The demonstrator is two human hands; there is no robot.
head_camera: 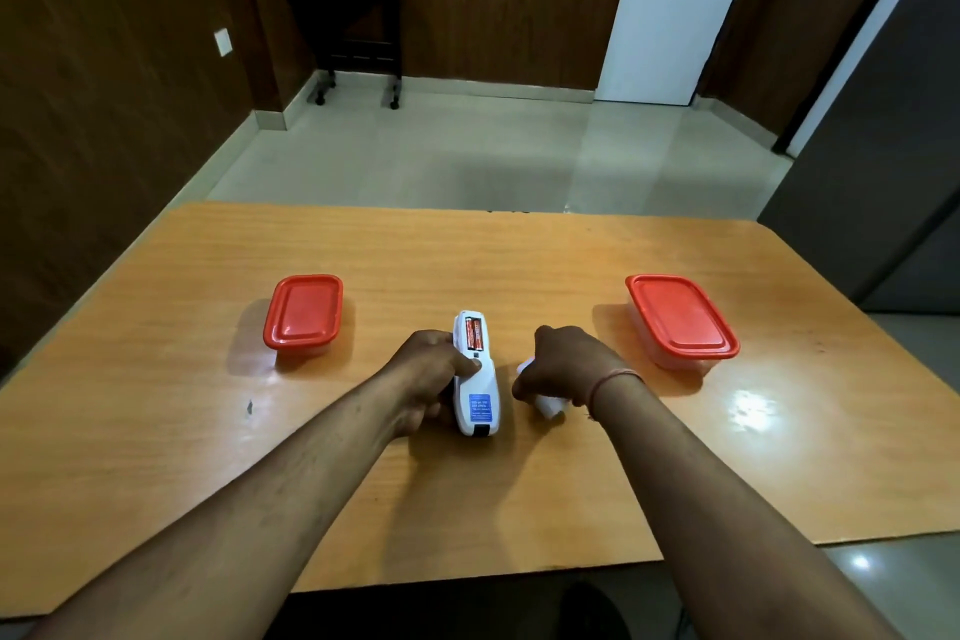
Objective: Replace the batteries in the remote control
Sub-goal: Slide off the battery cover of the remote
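A white remote control [479, 392] lies back-up in the middle of the wooden table [156, 457]. Its battery bay at the far end is uncovered, showing two red batteries [474, 334] side by side. My left hand [431, 374] grips the remote from the left, thumb pressed on its back just below the bay. To the right, my right hand [563, 366] is closed over a white battery cover [548, 405], whose ends stick out from under the fingers, low on the table.
Two clear containers with red lids stand on the table: one at the left [303, 311], one at the right [680, 320]. Beyond the far table edge is tiled floor, a dark wheeled side table [358, 26] and a white door [675, 5].
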